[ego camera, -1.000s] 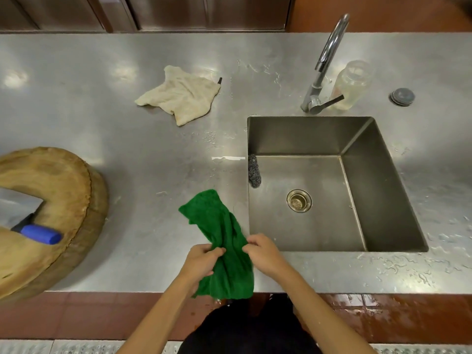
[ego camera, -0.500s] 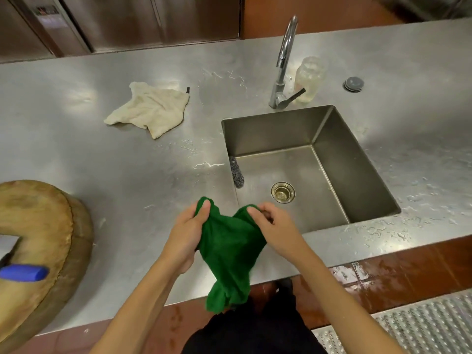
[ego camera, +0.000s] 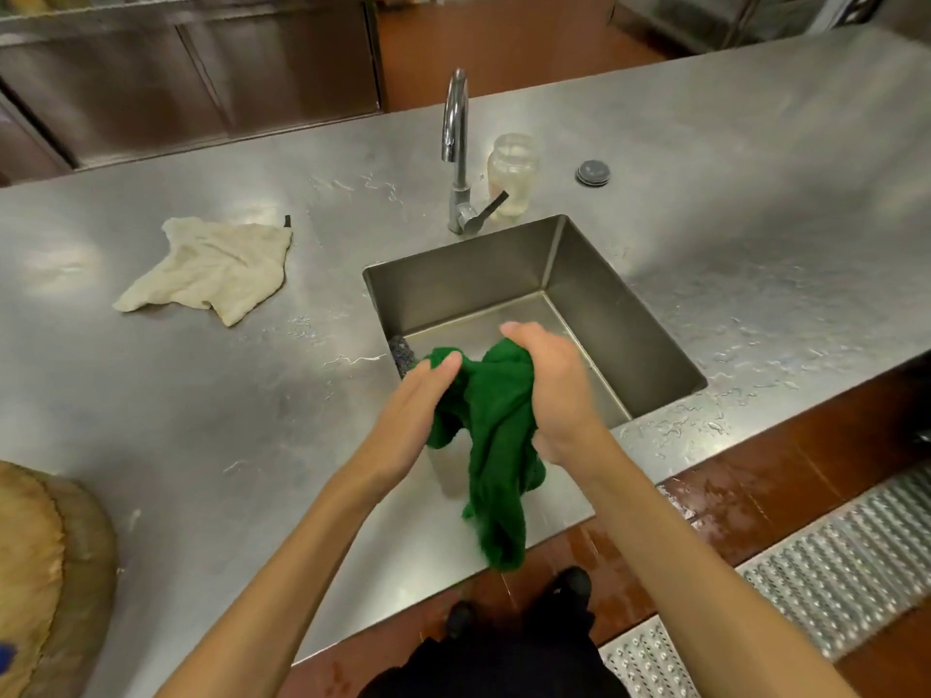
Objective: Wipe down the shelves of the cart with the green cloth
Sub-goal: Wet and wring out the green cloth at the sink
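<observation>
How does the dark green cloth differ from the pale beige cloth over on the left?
The dark green cloth is bunched and hanging, gripped by the left hand and right hand by the steel sink; the pale beige cloth lies spread flat, untouched, on the steel counter. Both are soft rags.

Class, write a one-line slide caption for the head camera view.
Left hand and right hand grip the green cloth at the sink.

Commercial kitchen. A stainless-steel desk [ego camera: 755, 158] with an inset sink [ego camera: 619, 314] and gooseneck tap [ego camera: 456, 143] fills the frame. Steel cabinets [ego camera: 201, 68] stand at upper left, a round wooden chopping block [ego camera: 50, 571] at lower left, and wet red floor tiles [ego camera: 831, 445] with a metal grating [ego camera: 831, 561] at lower right.
</observation>
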The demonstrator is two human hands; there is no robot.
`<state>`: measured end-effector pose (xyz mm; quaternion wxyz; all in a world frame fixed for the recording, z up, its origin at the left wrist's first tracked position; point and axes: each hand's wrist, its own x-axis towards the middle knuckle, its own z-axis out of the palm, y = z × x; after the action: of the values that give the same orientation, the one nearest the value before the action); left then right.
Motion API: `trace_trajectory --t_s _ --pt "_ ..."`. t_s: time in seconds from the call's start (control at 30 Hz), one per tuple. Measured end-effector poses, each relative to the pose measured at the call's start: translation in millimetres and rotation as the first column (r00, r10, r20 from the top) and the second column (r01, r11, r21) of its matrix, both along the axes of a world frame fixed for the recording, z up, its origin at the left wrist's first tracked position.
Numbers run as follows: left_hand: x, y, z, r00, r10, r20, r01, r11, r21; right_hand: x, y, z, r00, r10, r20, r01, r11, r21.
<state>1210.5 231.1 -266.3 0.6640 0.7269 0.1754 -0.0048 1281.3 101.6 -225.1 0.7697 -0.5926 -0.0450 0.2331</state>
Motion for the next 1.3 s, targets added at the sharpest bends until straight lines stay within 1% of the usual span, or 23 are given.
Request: trace_trajectory --t_s 0.07,0.1,0.13,0.17,0.2,0.23,0.27,0.3,0.33,0.37,0.43,0.5,0.57,0.6,0.63,0.7,0.73,0.77,0.83,0.87,0.97,1.07,1.3 --pt "2 -7 -3 0.979 -0.19 0.066 0.192 0.981 -0.018 11 -3 17 0.998 0.004 -0.059 0.003 0.994 0.107" --pt "5 -13 -6 0.965 -0.253 0.065 0.254 0.967 -0.007 17 -5 27 0.996 0.015 -0.093 0.001 0.986 0.168" --pt "9 -19 -7 0.952 -0.299 0.068 0.298 0.954 0.03 23 -6 37 0.992 0.027 -0.123 0.001 0.975 0.222" --pt "15 -27 -10 0.948 -0.309 0.072 0.3 0.947 0.114 27 -7 45 0.99 0.04 -0.133 -0.002 0.963 0.271" --pt "22 -35 -13 0.956 -0.278 0.094 0.252 0.942 0.22 31 -7 53 0.991 0.058 -0.123 -0.018 0.952 0.305" --pt "30 -43 -14 0.966 -0.215 0.145 0.161 0.934 0.318 34 -7 59 0.992 0.09 -0.092 -0.055 0.942 0.33" --pt "38 -52 -11 0.965 -0.141 0.22 0.057 0.934 0.352 36 -7 64 0.99 0.123 -0.062 -0.095 0.936 0.339" --pt "46 -58 -7 0.955 -0.049 0.292 -0.056 0.939 0.339 39 -8 68 0.988 0.151 -0.034 -0.131 0.932 0.339" --pt "54 -60 -3 0.942 0.042 0.333 -0.15 0.941 0.305 42 -10 71 0.987 0.162 -0.007 -0.151 0.934 0.324" --pt "64 -61 2 0.937 0.116 0.331 -0.215 0.935 0.282 48 -14 72 0.988 0.154 0.028 -0.155 0.939 0.308" --pt "83 -54 5 0.935 0.246 0.255 -0.306 0.923 0.234 61 -25 72 0.99 0.085 0.114 -0.113 0.955 0.273" --pt "98 -44 3 0.927 0.302 0.224 -0.346 0.919 0.192 79 -38 64 0.983 -0.043 0.179 0.006 0.98 0.201" --pt "111 -34 1 0.922 0.317 0.224 -0.37 0.891 0.261 97 -48 46 0.969 -0.164 0.184 0.153 0.986 0.069" --pt "116 -31 4 0.919 0.317 0.236 -0.379 0.876 0.297 106 -50 36 0.969 -0.2 0.144 0.202 0.979 0.007" --pt "122 -31 8 0.917 0.307 0.254 -0.381 0.863 0.331 112 -50 29 0.975 -0.206 0.081 0.209 0.978 -0.027" --pt "133 -36 19 0.929 0.266 0.258 -0.353 0.85 0.391 116 -41 21 0.984 -0.152 -0.088 0.154 0.988 0.015" --pt "139 -39 22 0.944 0.225 0.239 -0.312 0.844 0.437 115 -35 19 0.982 -0.127 -0.137 0.134 0.99 0.042" --pt "144 -44 26 0.961 0.179 0.211 -0.264 0.826 0.499 114 -27 17 0.983 -0.123 -0.138 0.129 0.991 0.036" --pt "154 -56 33 0.982 0.111 0.154 -0.183 0.778 0.601 115 -15 17 0.982 -0.17 -0.08 0.168 0.985 -0.03" --pt "159 -59 35 0.985 0.101 0.141 -0.168 0.768 0.618 117 -11 17 0.979 -0.198 -0.046 0.196 0.979 -0.05" --pt "173 -58 40 0.99 0.079 0.113 -0.133 0.761 0.635 133 -7 17 0.971 -0.24 0.016 0.24 0.97 -0.023" --pt "183 -58 41 0.996 0.05 0.077 -0.088 0.75 0.655 153 -5 14 0.957 -0.275 0.096 0.28 0.959 -0.045" --pt "199 -60 30 0.995 0.09 0.046 -0.098 0.747 0.658 182 -4 6 0.936 -0.304 0.176 0.32 0.945 -0.072"
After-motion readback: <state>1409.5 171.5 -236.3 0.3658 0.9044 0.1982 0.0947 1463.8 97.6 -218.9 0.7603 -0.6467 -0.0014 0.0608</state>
